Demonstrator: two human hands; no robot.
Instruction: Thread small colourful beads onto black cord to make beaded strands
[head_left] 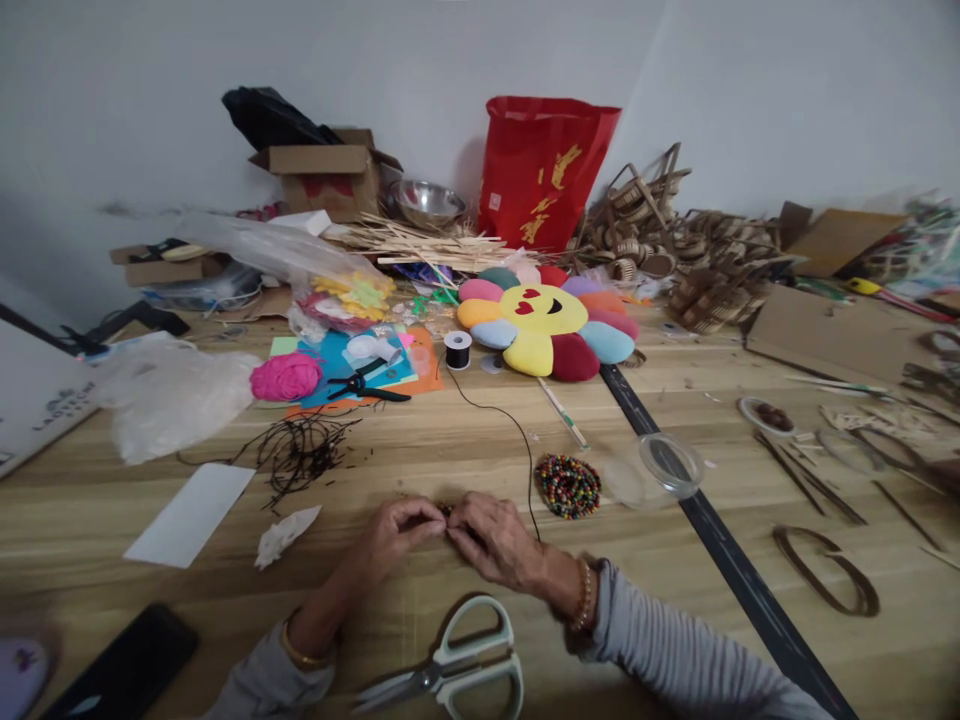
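Observation:
My left hand (401,530) and my right hand (491,540) meet above the table, fingertips nearly touching. Both are closed in a pinch around a tiny dark, speckled bit that looks like beads (445,509), mostly hidden by the fingers. A thin black cord (517,425) runs from a white-flanged spool (457,351) down behind my right wrist. To the right of that hand lies a coiled heap of multicoloured bead strings (568,487). Below my hands rests a pair of scissors (461,665) with pale handles, blades pointing left.
Left are black cord pieces (304,450), white paper (190,514), pink yarn (286,377), black-handled pliers (367,385) and a phone (124,665). A flower cushion (544,318) and red bag (544,175) stand behind. A clear round dish (671,464) and brown strips (825,570) lie right.

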